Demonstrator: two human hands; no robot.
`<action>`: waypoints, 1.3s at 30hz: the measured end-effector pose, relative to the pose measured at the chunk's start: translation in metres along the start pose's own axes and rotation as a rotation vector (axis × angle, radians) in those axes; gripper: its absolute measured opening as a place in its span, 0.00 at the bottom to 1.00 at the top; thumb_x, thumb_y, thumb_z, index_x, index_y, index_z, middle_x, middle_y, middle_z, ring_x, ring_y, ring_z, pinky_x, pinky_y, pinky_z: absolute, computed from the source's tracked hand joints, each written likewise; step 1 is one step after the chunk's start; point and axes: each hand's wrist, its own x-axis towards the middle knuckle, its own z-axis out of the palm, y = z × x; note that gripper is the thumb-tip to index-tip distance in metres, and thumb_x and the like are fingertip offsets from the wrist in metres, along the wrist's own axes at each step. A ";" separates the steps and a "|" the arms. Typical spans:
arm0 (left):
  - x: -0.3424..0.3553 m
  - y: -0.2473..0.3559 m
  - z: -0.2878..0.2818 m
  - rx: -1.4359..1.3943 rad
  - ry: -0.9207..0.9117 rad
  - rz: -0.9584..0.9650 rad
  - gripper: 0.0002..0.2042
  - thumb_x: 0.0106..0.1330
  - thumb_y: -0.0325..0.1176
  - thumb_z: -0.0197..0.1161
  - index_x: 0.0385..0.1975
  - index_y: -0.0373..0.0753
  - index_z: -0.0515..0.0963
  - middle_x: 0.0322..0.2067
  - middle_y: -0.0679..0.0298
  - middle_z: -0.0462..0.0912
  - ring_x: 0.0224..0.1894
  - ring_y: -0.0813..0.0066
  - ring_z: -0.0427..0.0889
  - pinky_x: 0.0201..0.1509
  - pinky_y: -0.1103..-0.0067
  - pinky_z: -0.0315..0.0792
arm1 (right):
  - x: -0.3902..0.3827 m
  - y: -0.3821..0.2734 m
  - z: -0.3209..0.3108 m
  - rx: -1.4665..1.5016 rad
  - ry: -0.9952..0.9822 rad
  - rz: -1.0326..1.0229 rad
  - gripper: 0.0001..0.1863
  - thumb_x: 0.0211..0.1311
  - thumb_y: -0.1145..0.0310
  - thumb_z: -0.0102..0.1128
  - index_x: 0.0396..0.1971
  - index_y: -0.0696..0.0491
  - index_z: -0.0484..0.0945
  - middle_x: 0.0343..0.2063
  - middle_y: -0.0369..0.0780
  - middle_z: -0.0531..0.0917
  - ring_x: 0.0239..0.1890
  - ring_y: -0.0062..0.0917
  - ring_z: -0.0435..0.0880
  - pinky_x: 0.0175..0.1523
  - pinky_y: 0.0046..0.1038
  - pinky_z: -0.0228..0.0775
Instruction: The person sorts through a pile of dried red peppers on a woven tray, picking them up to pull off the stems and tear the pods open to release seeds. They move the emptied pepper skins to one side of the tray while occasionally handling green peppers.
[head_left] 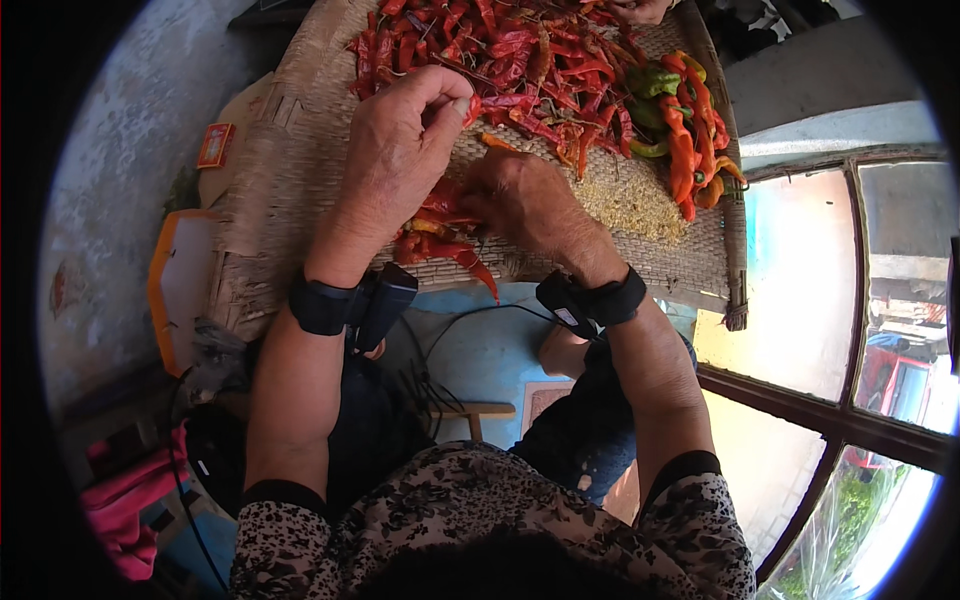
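A large heap of dried red chili peppers (520, 60) covers the far part of a woven mat tray (290, 180). My left hand (400, 135) is raised at the heap's near edge, thumb and forefinger pinching a small red chili pepper (473, 110). To its right, my right hand (525, 200) is lower, its fingers curled down at a small pile of red chili peppers (445, 245) along the near edge. Those fingertips are partly hidden, so what they grip is unclear. Pale seeds (635, 208) lie scattered right of my right hand.
Fresher orange and green peppers (685, 130) lie at the tray's right side. Another person's hand (642, 10) shows at the far edge. A red box (214, 145) and an orange-rimmed white object (185, 290) are at left. A framed window (850, 300) stands right; dark cables (425, 375) hang below.
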 end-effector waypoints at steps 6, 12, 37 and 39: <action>0.006 -0.007 -0.006 -0.069 0.118 -0.021 0.04 0.63 0.27 0.59 0.35 0.36 0.77 0.26 0.64 0.81 0.25 0.79 0.77 0.30 0.80 0.71 | -0.001 0.017 -0.025 0.487 0.397 0.025 0.07 0.54 0.71 0.67 0.32 0.57 0.81 0.28 0.41 0.83 0.33 0.25 0.83 0.38 0.29 0.75; 0.006 -0.003 -0.014 -0.080 0.157 -0.053 0.05 0.64 0.28 0.60 0.36 0.35 0.78 0.26 0.65 0.82 0.26 0.81 0.77 0.30 0.82 0.71 | 0.007 0.044 -0.046 1.054 0.889 0.061 0.21 0.65 0.66 0.58 0.53 0.65 0.71 0.32 0.41 0.83 0.35 0.20 0.82 0.40 0.22 0.77; 0.004 -0.007 -0.007 -0.029 0.074 0.026 0.04 0.65 0.28 0.59 0.36 0.36 0.78 0.27 0.65 0.81 0.27 0.80 0.78 0.30 0.81 0.71 | -0.026 0.049 -0.042 0.103 0.170 -0.027 0.03 0.54 0.74 0.60 0.28 0.58 0.77 0.23 0.42 0.79 0.27 0.32 0.80 0.33 0.30 0.72; 0.004 -0.007 -0.008 -0.023 0.066 0.018 0.04 0.65 0.28 0.59 0.36 0.36 0.78 0.27 0.65 0.81 0.27 0.80 0.78 0.30 0.81 0.71 | -0.027 0.053 -0.049 0.197 0.088 -0.065 0.04 0.54 0.75 0.62 0.28 0.59 0.78 0.24 0.40 0.80 0.26 0.24 0.80 0.33 0.26 0.72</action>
